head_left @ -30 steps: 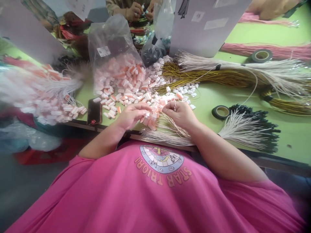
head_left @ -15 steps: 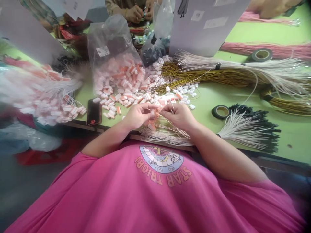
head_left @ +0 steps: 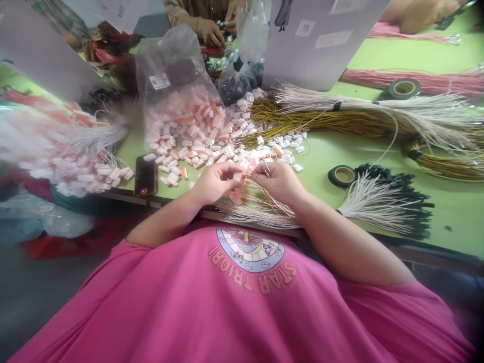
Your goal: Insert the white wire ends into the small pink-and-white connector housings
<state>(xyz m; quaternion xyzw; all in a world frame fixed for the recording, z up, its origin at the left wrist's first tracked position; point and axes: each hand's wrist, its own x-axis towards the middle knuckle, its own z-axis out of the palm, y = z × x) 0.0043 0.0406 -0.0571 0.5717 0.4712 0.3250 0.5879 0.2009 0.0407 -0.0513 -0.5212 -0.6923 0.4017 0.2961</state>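
Note:
Close together at the table's near edge, both my hands are working over small parts. My left hand (head_left: 215, 182) pinches a small white-and-orange connector housing (head_left: 237, 177) between thumb and fingers. Thin white wires (head_left: 264, 194) run out from under my right hand (head_left: 279, 180), whose fingers are closed on them. The wire tips between the two hands are too small to make out. Below, a bundle of white wires (head_left: 257, 217) lies along the edge. Just beyond my fingers spreads a heap of loose orange and white connectors (head_left: 196, 151).
A clear plastic bag (head_left: 170, 65) of connectors stands behind the heap. A phone (head_left: 145, 174) lies left, tape rolls (head_left: 342, 176) and a black-ended wire bundle (head_left: 381, 204) right. Yellow wires (head_left: 325, 118) stretch behind. Across the table are a co-worker's hands (head_left: 212, 34).
My left fingers have opened slightly around the connector, so more of its white end shows. My right hand has barely moved. Across the table, the co-worker's hands have shifted apart and lower.

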